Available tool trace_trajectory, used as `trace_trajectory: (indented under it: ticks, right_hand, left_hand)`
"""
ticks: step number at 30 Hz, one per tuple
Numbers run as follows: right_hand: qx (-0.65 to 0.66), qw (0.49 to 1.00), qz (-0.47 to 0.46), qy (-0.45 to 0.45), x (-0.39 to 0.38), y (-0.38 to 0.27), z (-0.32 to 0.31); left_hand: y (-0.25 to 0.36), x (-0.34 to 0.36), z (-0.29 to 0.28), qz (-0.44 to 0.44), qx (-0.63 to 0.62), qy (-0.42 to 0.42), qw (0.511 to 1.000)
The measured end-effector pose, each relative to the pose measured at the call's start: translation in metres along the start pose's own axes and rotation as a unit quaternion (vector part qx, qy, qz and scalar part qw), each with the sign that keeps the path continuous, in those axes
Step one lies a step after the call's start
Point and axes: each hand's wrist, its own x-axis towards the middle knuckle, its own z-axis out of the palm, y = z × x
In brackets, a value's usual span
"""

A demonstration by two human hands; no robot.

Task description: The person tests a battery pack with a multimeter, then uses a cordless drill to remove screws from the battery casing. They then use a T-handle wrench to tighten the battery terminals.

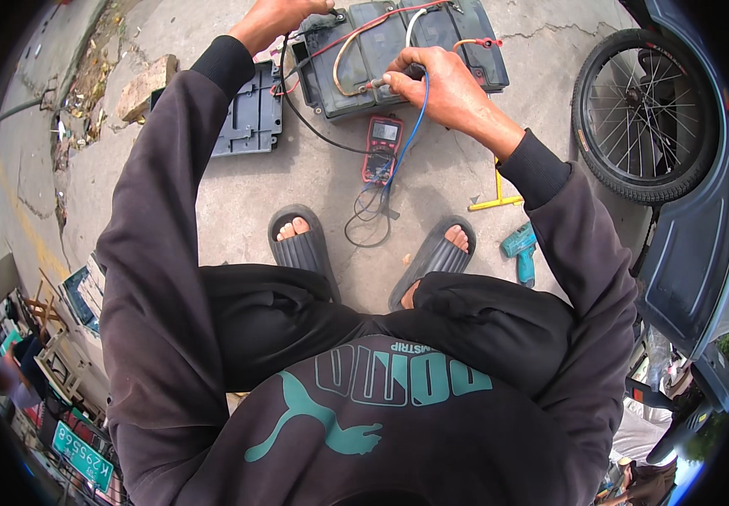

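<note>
A row of dark grey batteries (364,59), joined by red and white wires, sits in a casing on the concrete. My left hand (276,23) pinches a test probe with a black lead (305,122) at its far left corner, close to a terminal. With my right hand (450,87) I grip a dark probe (416,72) on a blue lead (420,118). Its tip points toward a wire end on the near side of the batteries; contact cannot be made out. Both leads run to a red and black multimeter (381,150) lying in front of the casing.
A dark plastic cover (246,118) lies left of the batteries, near a broken brick (147,87). On the right are a yellow T-handled tool (497,202), a teal power drill (519,251) and a spoked wheel (647,116) beside a vehicle. My sandalled feet flank the coiled leads.
</note>
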Motion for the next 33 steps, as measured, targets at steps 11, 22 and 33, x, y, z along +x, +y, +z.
trace_trajectory:
  ticks: [11,22,33]
  right_hand:
    - [0.008,1.0,0.01,0.021,0.0,-0.01,0.0]
    - [-0.061,0.991,-0.092,0.079,-0.079,-0.029,0.005]
    - [-0.039,0.958,-0.092,-0.268,-0.183,-0.029,0.073]
  left_hand:
    - [-0.002,-0.004,0.0,-0.049,-0.031,-0.018,0.998]
    - [0.071,-0.043,0.03,0.206,0.02,0.041,0.978]
    - [0.114,-0.145,0.124,0.408,0.202,-0.296,0.839]
